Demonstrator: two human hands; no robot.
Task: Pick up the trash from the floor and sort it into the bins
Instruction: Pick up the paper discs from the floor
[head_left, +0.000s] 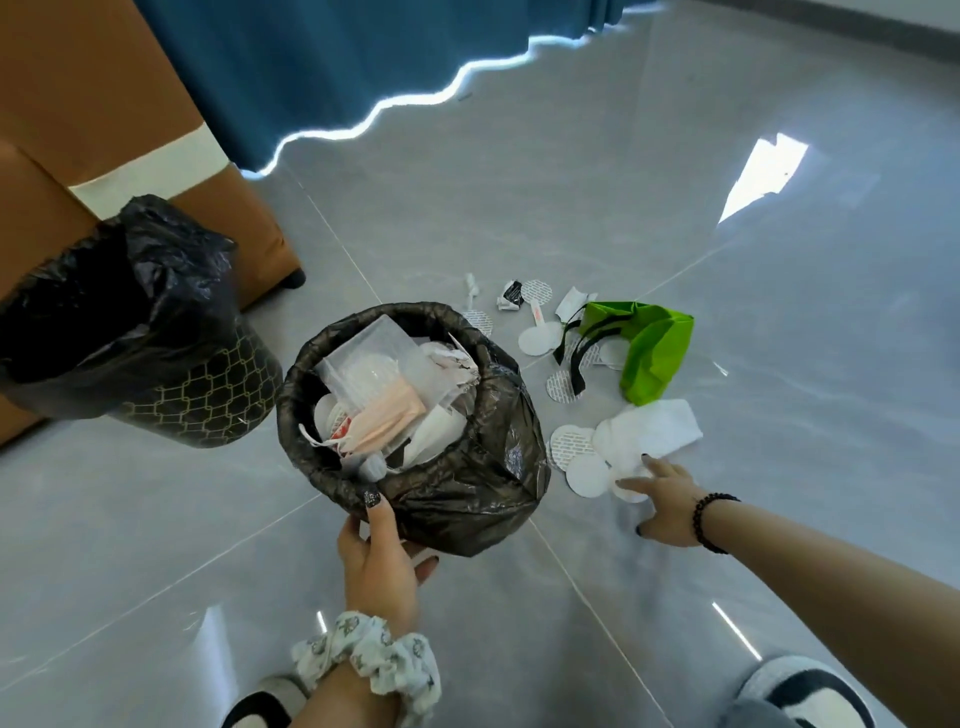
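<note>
Two bins: near bin (332, 483), dark liner, full of white and pink scraps; second bin (208, 400) beyond left hand, black bag, gold lattice. Left hand (379, 561) grips near bin's rim, thumb curled over. Right hand (665, 504) fingers spread, tips touching white discs (587, 475) piled flat on floor. Green bag (654, 353) beyond right hand, long axis slanting away-left.

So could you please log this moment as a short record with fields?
left hand: grips the rim of the near bin
right hand: open, fingers touching white paper discs on the floor
near bin contents: pink face mask, clear plastic bag
second bin: black liner, behind left
also on floor: green bag
</note>
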